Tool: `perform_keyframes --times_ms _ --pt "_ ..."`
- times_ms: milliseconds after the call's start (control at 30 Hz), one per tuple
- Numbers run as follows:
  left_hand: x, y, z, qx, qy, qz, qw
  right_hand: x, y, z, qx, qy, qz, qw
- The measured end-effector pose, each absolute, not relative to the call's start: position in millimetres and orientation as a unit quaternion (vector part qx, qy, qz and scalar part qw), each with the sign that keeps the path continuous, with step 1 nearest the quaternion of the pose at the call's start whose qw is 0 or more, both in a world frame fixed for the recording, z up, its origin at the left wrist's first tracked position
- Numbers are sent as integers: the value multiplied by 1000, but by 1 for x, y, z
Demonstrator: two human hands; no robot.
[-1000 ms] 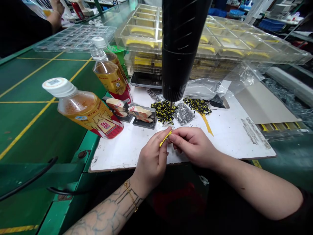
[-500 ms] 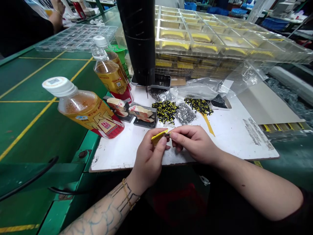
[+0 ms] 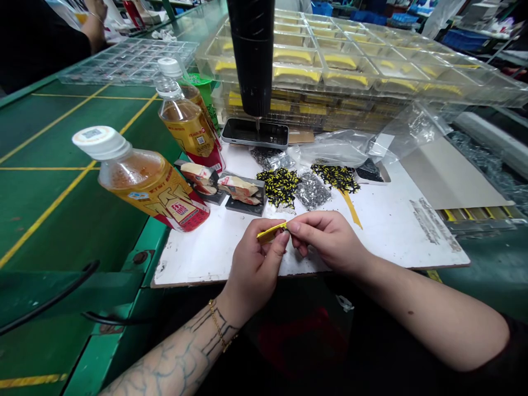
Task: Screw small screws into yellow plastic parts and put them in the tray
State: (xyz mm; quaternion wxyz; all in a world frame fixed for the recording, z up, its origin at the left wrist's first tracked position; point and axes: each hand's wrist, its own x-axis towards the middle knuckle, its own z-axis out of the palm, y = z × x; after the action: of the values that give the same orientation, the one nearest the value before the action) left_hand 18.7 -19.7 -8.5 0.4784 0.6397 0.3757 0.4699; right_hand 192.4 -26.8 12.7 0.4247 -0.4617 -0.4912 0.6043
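We count two hands at a white board on a green table, one yellow strip (image 3: 272, 232) pinched between them. The left hand (image 3: 256, 269) grips the strip's left part with thumb and fingers closed on it, and the right hand (image 3: 325, 239) pinches its right end, the two hands almost touching. A gold bracelet (image 3: 218, 329) circles the left wrist.

Just above the hands, we count two heaps of yellow-and-black pieces (image 3: 280, 187) (image 3: 336, 177) and two clear bags of silvery parts (image 3: 312, 191) (image 3: 272, 159). A loose yellow sliver (image 3: 351, 209) lies on the board under the right heap. To the left stand two dark blocks (image 3: 243, 198) (image 3: 200, 179), each carrying a paper-wrapped piece, and two bottles of amber tea (image 3: 140, 184) (image 3: 185, 124), the nearer one lying tilted.

Farther on, a phone (image 3: 254, 133) lies face up beneath a black hanging driver (image 3: 251, 55), whose column blocks part of the stacked clear trays (image 3: 342, 69) of yellow parts. One more clear tray (image 3: 127, 61) sits at the table's far left, and a co-worker's hand (image 3: 94, 27) shows beyond it.
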Motion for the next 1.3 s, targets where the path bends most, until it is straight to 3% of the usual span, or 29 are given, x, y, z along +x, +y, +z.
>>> perform_keyframes --times_ms 733,1033,1300 --pt "13 -21 -12 662 360 433 495 196 -27 16 -435 -451 663 409" --pt "12 -20 -12 693 357 431 453 199 -26 16 -435 -462 659 403" --pt "12 -20 -12 662 365 414 507 192 -24 17 -432 -408 680 429"
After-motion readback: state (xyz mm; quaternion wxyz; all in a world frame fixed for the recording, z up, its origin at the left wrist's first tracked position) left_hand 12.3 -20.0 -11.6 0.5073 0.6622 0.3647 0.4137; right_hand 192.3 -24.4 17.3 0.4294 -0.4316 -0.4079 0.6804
